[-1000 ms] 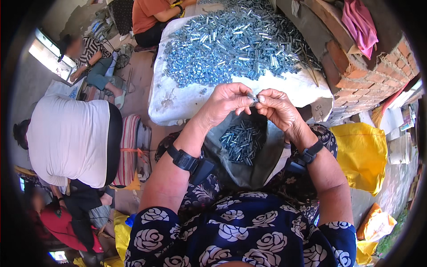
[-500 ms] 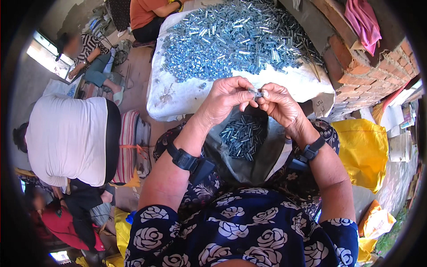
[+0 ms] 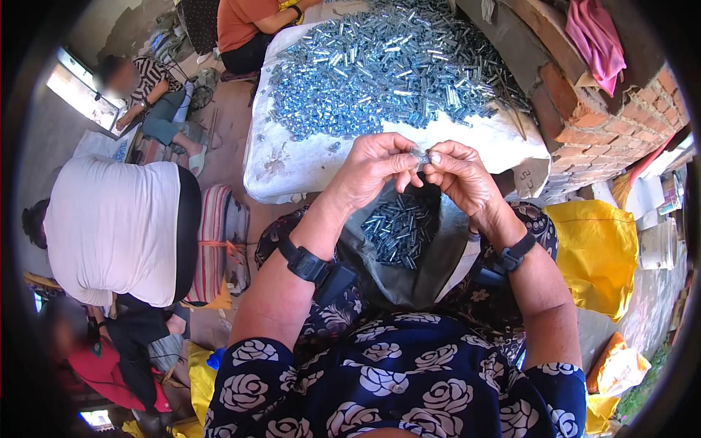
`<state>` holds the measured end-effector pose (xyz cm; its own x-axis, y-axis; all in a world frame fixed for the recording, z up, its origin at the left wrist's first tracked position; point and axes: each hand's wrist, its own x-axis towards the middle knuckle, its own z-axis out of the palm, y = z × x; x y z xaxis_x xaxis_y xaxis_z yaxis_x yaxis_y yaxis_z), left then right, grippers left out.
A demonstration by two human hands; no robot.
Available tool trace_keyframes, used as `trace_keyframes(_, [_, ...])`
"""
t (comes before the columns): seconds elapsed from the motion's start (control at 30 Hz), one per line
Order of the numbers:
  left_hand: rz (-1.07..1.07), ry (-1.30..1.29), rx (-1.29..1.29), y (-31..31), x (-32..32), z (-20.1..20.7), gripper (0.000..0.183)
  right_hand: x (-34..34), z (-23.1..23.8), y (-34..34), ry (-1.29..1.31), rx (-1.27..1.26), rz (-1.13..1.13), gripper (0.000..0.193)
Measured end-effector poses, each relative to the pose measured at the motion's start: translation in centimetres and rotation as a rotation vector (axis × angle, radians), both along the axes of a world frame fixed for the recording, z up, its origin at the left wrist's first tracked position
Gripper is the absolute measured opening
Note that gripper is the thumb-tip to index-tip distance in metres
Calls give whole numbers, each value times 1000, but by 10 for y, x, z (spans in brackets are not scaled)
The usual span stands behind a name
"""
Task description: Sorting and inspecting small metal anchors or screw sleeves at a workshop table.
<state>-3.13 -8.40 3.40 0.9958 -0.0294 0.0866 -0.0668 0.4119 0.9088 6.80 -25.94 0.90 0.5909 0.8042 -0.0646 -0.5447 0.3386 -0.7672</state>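
Just in front of the white-covered table's near edge, my left hand (image 3: 374,166) and my right hand (image 3: 464,177) meet fingertip to fingertip. Both pinch a small grey metal piece (image 3: 422,156) between thumb and forefinger; the fingers cover most of it, so its exact shape is unclear. Below them, a dark cloth bag (image 3: 380,281) lies open in my lap. Inside it are many slim, dark metal pins (image 3: 400,230). On the table's white cover (image 3: 292,171), a wide heap of shiny metal tubes and short rings (image 3: 372,80) spreads out beyond my hands.
A brick ledge (image 3: 606,139) with a pink cloth (image 3: 595,44) borders the table on the right. A yellow sack (image 3: 595,252) and a white bucket (image 3: 657,244) stand near my right side. Several other people sit to the left, one in a white top (image 3: 113,230), beside striped cushions (image 3: 213,244).
My hands stay together at the small metal piece, with only slight finger movement. The view has shifted a little.
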Motion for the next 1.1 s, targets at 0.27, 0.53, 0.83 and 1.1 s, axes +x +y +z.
trace_keyframes(0.27, [-8, 3, 154, -1, -4, 8, 7, 10, 6, -3, -100, -25, 112, 8])
trace_keyframes(0.53, [-30, -75, 844, 10, 0, -14, 10, 9, 18, -11, -802, -575, 282, 15])
trace_keyframes(0.83, [625, -105, 1263, 32, 44, -23, 15, 74, -8, -21, -1139, -757, -510, 23])
trace_keyframes(1.1, [626, -239, 1879, 27, 87, -45, 14, 89, -19, -5, -1481, -1177, -540, 25])
